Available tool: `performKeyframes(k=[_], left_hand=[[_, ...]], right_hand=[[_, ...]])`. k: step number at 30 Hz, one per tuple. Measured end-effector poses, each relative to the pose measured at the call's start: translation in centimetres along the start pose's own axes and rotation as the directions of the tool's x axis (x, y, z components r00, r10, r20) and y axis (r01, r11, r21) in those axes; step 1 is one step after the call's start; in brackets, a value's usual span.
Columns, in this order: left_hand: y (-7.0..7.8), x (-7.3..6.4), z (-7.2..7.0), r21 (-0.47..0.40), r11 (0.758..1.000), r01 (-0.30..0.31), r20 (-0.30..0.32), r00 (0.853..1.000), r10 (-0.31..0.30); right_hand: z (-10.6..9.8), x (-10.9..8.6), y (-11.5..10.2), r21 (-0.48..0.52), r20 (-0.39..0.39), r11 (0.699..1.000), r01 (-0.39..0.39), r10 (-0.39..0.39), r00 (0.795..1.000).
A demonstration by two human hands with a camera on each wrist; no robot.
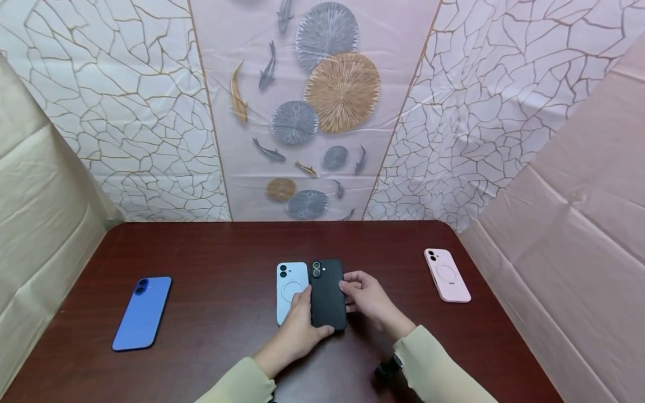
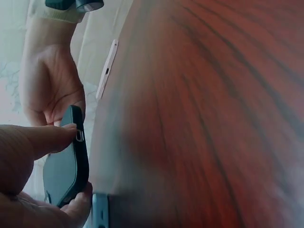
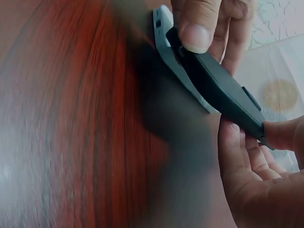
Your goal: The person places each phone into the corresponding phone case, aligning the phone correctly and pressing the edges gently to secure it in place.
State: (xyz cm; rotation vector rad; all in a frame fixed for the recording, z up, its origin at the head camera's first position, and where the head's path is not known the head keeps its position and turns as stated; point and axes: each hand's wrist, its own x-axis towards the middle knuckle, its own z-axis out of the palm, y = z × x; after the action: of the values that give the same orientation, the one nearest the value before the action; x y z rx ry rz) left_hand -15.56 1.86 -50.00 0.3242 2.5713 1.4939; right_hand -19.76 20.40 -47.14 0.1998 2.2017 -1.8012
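Note:
A black phone (image 1: 327, 296) with two round camera lenses at its upper left is held between both hands, slightly raised off the table. My left hand (image 1: 297, 330) grips its lower left, with the thumb (image 2: 61, 137) over the bottom edge by the port and fingers along the side. On the opposite side my right hand (image 1: 370, 299) pinches the long edge between thumb and fingers, as the right wrist view also shows. Just left of the black phone lies a light blue phone (image 1: 284, 280) with a ring on its back, its lower part hidden behind the left hand.
A blue phone (image 1: 143, 313) lies back up at the left of the dark red wooden table (image 1: 216, 252). Near the right edge lies a pink phone (image 1: 447, 277) with a ring on its back. Patterned cloth (image 1: 302, 162) hangs behind the table, with plain cloth at both sides.

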Motion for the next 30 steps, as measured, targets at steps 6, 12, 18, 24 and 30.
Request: performKeyframes(k=[6,12,18,24,30], left_hand=[[1.6,0.9,1.7,0.074,0.997,0.024,-0.005,1.000,-0.024],[2.2,1.6,2.8,0.148,0.988,0.035,0.014,0.999,-0.038],[2.1,2.1,3.6,0.215,0.977,0.009,-0.004,1.000,-0.008],[2.0,2.4,4.0,0.295,0.955,-0.015,-0.044,0.999,0.029],[2.2,3.0,3.8,0.350,0.937,-0.007,-0.014,1.000,0.012]], right_hand=[[-1.4,0.3,0.1,-0.028,-0.079,0.999,-0.016,0.014,0.997],[-2.2,0.6,0.3,-0.069,-0.089,0.997,-0.017,0.011,0.996],[-2.2,1.4,1.1,-0.180,-0.111,0.984,0.000,-0.021,0.994],[-1.7,1.6,0.9,-0.327,-0.168,0.945,0.004,-0.063,0.984],[-1.5,1.9,0.5,-0.482,-0.189,0.876,-0.020,-0.082,0.978]])
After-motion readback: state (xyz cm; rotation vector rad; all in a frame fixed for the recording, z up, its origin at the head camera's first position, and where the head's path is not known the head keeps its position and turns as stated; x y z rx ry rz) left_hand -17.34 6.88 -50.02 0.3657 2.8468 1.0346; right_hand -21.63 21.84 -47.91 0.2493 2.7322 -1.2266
